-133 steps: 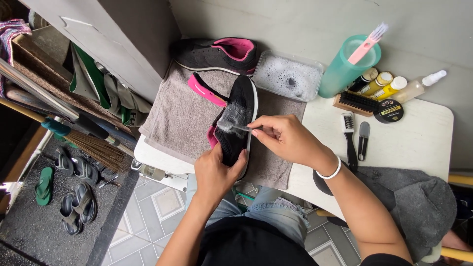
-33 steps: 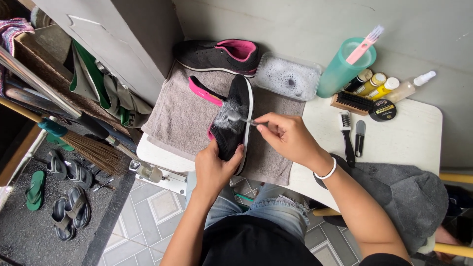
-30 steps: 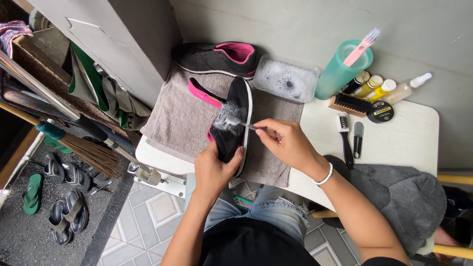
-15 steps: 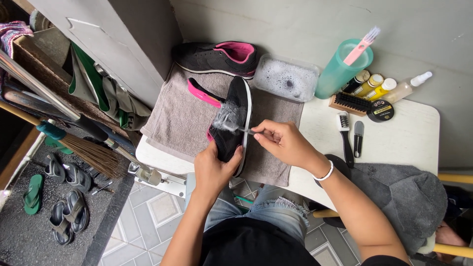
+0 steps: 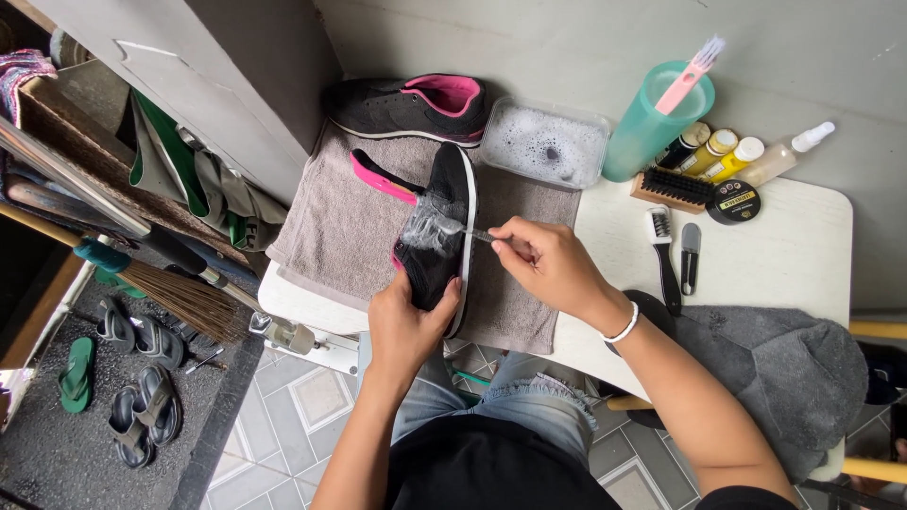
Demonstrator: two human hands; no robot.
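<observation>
A black sneaker with a white sole and pink lining point(image 5: 444, 222) lies on its side on a grey towel point(image 5: 350, 227). My left hand point(image 5: 411, 316) grips its near end. My right hand point(image 5: 543, 264) holds a small brush point(image 5: 472, 232) whose head rests on a foamy patch on the shoe's side. The matching black and pink sneaker point(image 5: 406, 106) sits at the far edge of the towel.
A clear tub of soapy water point(image 5: 543, 144), a teal cup point(image 5: 652, 118) with a pink brush, small bottles point(image 5: 727, 156), a wooden brush point(image 5: 671, 189), a round tin point(image 5: 733, 201) and two small brushes point(image 5: 675, 255) stand on the white table point(image 5: 784, 264). A dark cloth point(image 5: 775, 364) lies at right. Broom and sandals lie at left.
My right hand has shifted the brush slightly along the shoe's foamy side. The left hand keeps its hold on the shoe.
</observation>
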